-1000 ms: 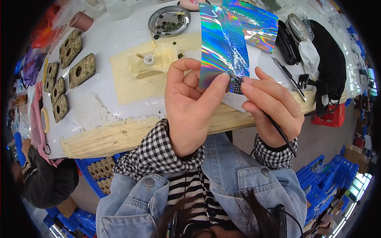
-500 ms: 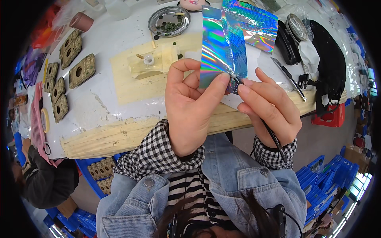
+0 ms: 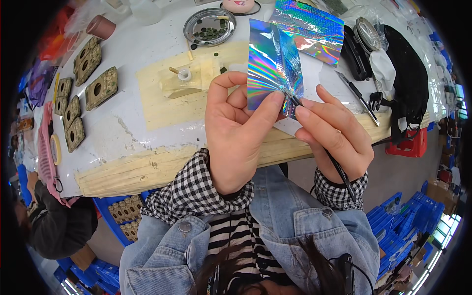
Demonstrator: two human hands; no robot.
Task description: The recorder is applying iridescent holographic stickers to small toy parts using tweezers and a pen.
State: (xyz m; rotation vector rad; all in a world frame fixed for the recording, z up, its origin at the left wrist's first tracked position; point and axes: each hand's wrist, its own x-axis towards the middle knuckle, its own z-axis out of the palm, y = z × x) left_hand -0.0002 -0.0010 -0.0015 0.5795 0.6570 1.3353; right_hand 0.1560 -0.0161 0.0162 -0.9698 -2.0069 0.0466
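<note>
A shiny holographic sheet [image 3: 275,54] stands up between my hands, its lower edge creased and gathered. My left hand [image 3: 233,130] pinches that lower edge between thumb and curled fingers. From the other side, my right hand [image 3: 339,130] grips a slender black tool that looks like tweezers [image 3: 340,173], its tail pointing down toward my cuff. The tool's tip meets the sheet beside my left thumb, where the contact is partly covered by fingers. Behind them, a second holographic sheet [image 3: 319,37] lies on the table.
A round metal dish [image 3: 210,39] holds small dark green pieces. A small white cup [image 3: 184,74] with a stick sits on yellowish paper [image 3: 152,105]. Camouflage-patterned pieces with round holes [image 3: 102,88] lie left. A utility knife [image 3: 358,97] and black case [image 3: 358,54] lie right. Another person [image 3: 61,221] sits left.
The upright sheet's top edge has dropped lower and its reflections have shifted, with more creases fanning from the pinch. Both hands stay almost in place.
</note>
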